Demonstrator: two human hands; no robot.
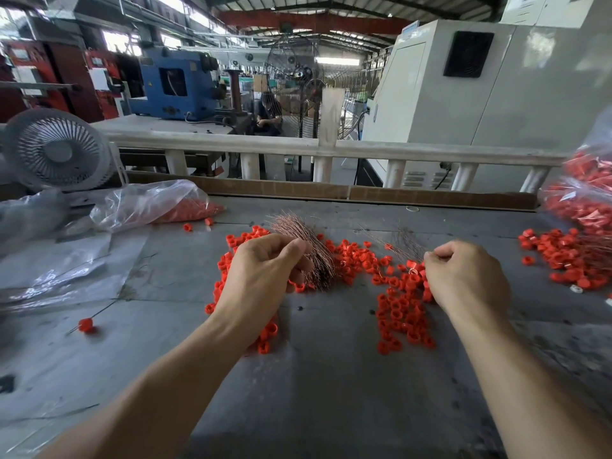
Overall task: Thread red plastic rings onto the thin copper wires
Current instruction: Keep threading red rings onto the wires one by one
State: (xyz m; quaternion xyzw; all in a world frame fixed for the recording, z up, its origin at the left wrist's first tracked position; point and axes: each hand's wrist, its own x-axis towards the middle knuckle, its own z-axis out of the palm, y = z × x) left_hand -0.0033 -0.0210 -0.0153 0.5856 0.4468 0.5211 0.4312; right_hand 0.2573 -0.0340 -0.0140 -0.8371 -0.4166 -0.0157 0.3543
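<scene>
Here, both hands curled: left around copper wires, right pinching.

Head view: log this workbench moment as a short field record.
left hand: closed around copper wire bundle
right hand: fingers pinched at the edge of the ring pile; whether they hold a wire cannot be told
loose red rings: spread on grey table between and under both hands
bags of rings: one far left, one far right
stray ring on a wire: left, apart from the pile
</scene>
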